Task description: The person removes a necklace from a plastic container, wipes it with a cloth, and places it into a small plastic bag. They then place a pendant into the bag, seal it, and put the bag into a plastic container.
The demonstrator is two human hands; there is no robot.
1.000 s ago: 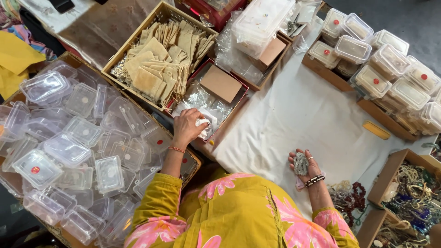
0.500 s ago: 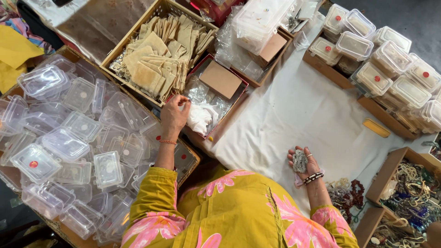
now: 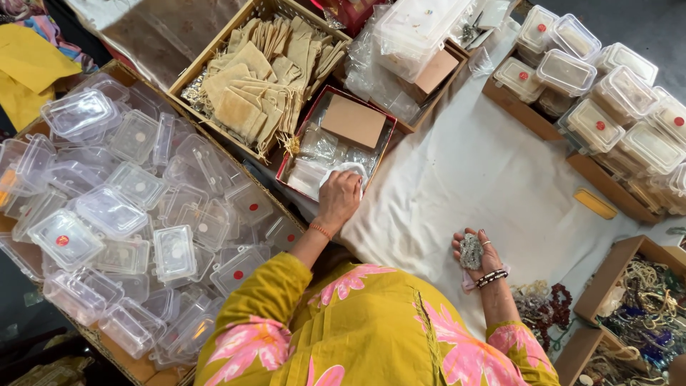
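Over red box (image 3: 300, 143) | left hand (image 3: 341, 194) pinches clear bag (image 3: 343, 170) | right hand (image 3: 477, 251) holds grey stone (image 3: 470, 251)

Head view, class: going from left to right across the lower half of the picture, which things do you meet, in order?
Heap of clear plastic boxes → left hand on a clear pouch → white cloth → right hand holding a grey rough stone → cardboard box of beads.

Her left hand (image 3: 340, 197) reaches far forward, fingers curled down. Her right hand (image 3: 477, 254) stays close, palm up, cupped.
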